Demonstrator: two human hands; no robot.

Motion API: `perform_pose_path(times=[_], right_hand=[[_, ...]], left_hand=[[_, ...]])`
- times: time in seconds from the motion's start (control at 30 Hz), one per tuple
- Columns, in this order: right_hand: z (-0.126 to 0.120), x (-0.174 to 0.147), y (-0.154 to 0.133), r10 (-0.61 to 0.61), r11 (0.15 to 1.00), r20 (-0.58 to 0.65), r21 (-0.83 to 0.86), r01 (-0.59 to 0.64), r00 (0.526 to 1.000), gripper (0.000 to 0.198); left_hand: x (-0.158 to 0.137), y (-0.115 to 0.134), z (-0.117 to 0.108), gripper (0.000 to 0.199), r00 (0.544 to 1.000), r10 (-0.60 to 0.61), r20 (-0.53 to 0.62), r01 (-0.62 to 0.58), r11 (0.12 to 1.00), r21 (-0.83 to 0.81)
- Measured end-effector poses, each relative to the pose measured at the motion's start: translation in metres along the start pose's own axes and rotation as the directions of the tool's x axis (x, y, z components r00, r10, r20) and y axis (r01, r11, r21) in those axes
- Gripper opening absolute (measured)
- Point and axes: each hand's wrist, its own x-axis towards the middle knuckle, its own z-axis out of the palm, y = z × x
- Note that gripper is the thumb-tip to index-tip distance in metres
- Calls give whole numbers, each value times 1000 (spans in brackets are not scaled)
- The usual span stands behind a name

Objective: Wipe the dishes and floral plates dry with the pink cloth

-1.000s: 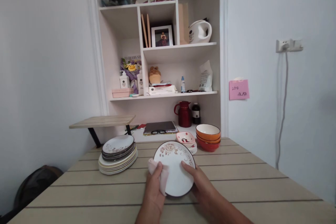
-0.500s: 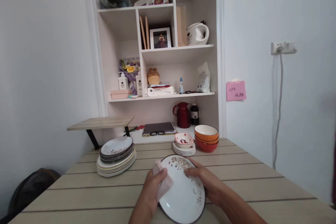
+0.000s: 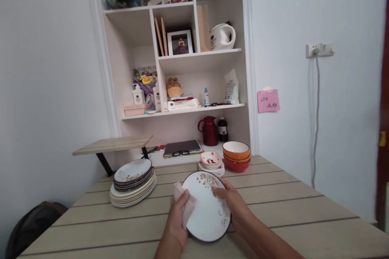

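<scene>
A white plate (image 3: 205, 214) with a dark rim and brown floral print is tilted toward me above the front of the table. My right hand (image 3: 234, 202) grips its right edge, thumb on the printed face and fingers behind it. At the left edge, my left hand (image 3: 178, 218) pinches a pale pink cloth (image 3: 189, 207) that lies against the rim and face of the plate. The fingers behind the plate are hidden.
A stack of plates (image 3: 133, 199) stands on the left of the wooden table (image 3: 121, 228). Behind my plate are small dishes (image 3: 212, 159) on stacked saucers, and orange and red bowls (image 3: 237, 157). A raised wooden stand (image 3: 112, 145), a red jug (image 3: 209, 131) and shelves (image 3: 200, 58) are at the back.
The plate has shifted slightly up and left and looks rounder, less foreshortened. Both hands moved with it, still gripping. The whole view has turned a little to the right.
</scene>
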Motion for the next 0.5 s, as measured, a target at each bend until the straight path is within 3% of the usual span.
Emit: perform_pose_path(times=[0.13, 0.3, 0.5], right_hand=[[2, 0, 5, -67, 996, -53, 54, 70, 996, 78], [1, 1, 15, -100, 990, -131, 90, 112, 986, 88], [2, 0, 11, -103, 995, -27, 15, 104, 994, 85]], left_hand=[[0, -5, 8, 51, 999, -40, -19, 38, 997, -65], [0, -12, 16, 49, 999, 7, -48, -11, 995, -99], [2, -12, 13, 43, 980, 154, -129, -162, 985, -57]])
